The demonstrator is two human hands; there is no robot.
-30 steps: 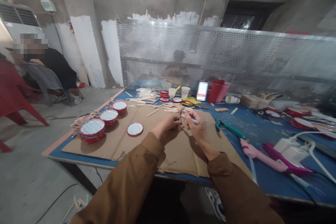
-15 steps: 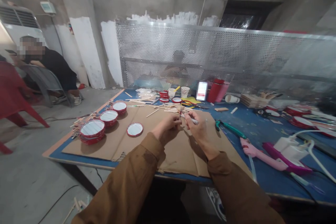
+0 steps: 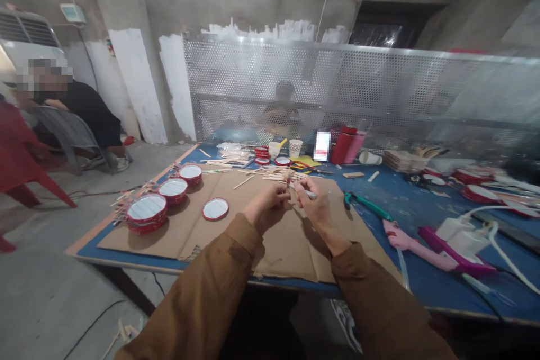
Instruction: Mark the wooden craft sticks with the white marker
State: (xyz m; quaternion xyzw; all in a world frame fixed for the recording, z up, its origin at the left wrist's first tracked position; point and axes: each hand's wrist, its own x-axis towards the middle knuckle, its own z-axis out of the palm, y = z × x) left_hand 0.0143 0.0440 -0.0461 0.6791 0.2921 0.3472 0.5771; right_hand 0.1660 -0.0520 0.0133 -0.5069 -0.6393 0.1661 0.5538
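Both hands meet just above the cardboard sheet [image 3: 291,264], near the middle of the blue table [image 3: 405,191]. The left hand [image 3: 266,206] has its fingers curled and pinches a slim piece [image 3: 289,179] that stands up from the fingertips; what it is made of is too small to tell. The right hand [image 3: 315,206], also closed, grips a whitish pen-like tool [image 3: 310,194] whose tip is close beside the slim piece; whether the two touch cannot be told.

Beyond the hands lies a loose heap of wooden sticks [image 3: 274,176]. On the left of the cardboard, three red-rimmed stacks [image 3: 146,211] run from near to far along the edge, with a single red-rimmed disc [image 3: 215,209] lying flat between them and the left hand. At the far side of the table stand a paper cup [image 3: 295,148], a lit phone [image 3: 322,146] and a red bottle [image 3: 342,147], before a perforated metal screen [image 3: 253,79]. To the right lie teal-handled pliers [image 3: 371,207], a pink glue gun [image 3: 422,248] and a purple power strip [image 3: 475,266]. A person in dark clothes [image 3: 90,107] sits at far left.
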